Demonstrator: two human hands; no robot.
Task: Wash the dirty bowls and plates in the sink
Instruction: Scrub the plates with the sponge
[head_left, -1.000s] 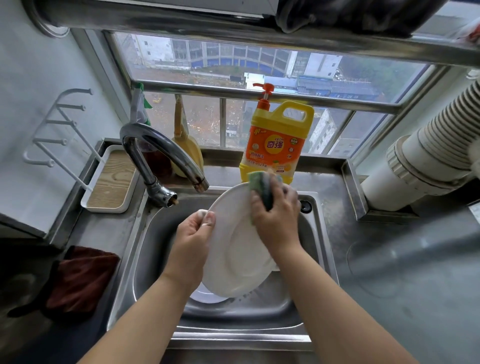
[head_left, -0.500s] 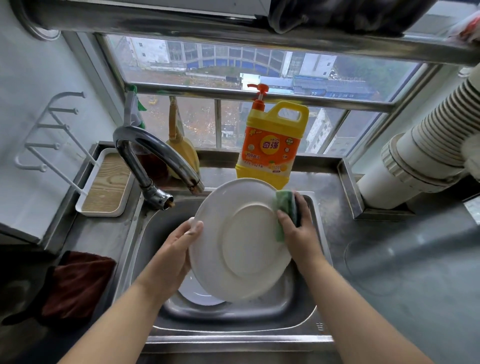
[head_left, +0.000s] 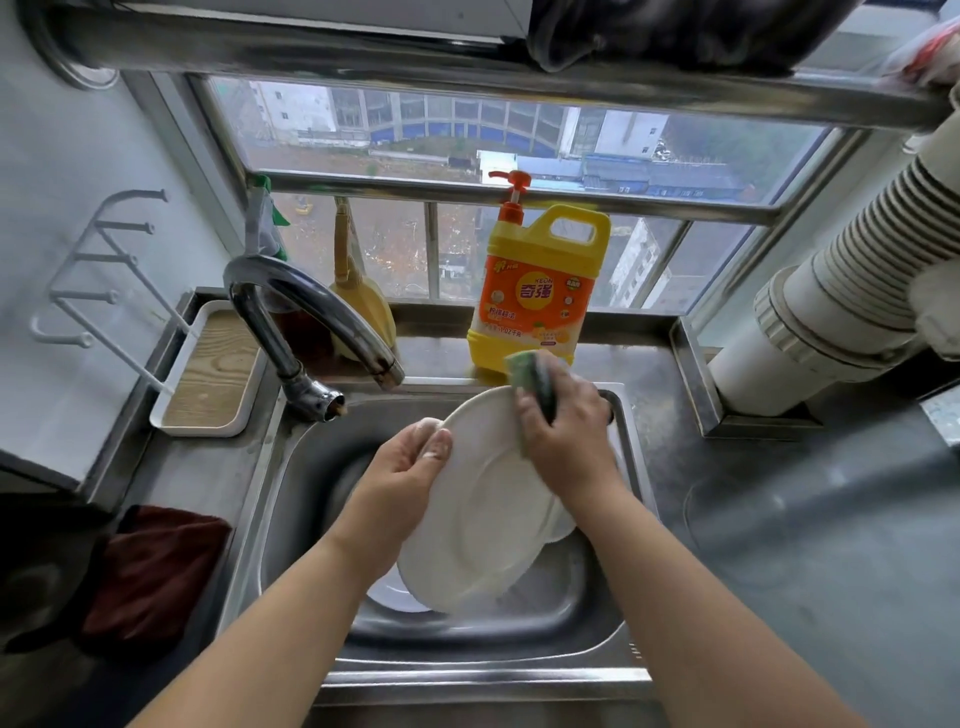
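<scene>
A white plate (head_left: 483, 514) is held tilted on edge over the steel sink (head_left: 306, 467). My left hand (head_left: 400, 467) grips its left rim, thumb on the face. My right hand (head_left: 566, 431) holds a green sponge (head_left: 532, 382) against the plate's upper right rim. More white dishes (head_left: 387, 590) lie in the sink bottom, mostly hidden by the plate and my left arm.
The curved tap (head_left: 311, 322) arches over the sink's back left. A yellow detergent bottle (head_left: 537, 291) stands on the ledge behind. A white tray (head_left: 213, 369) and wall rack (head_left: 98, 280) are left, a dark red cloth (head_left: 150, 571) front left, a ribbed duct (head_left: 841, 291) right.
The plate has turned more edge-on and tilted again. My right hand with the sponge has moved from the plate's right rim up to its top right.
</scene>
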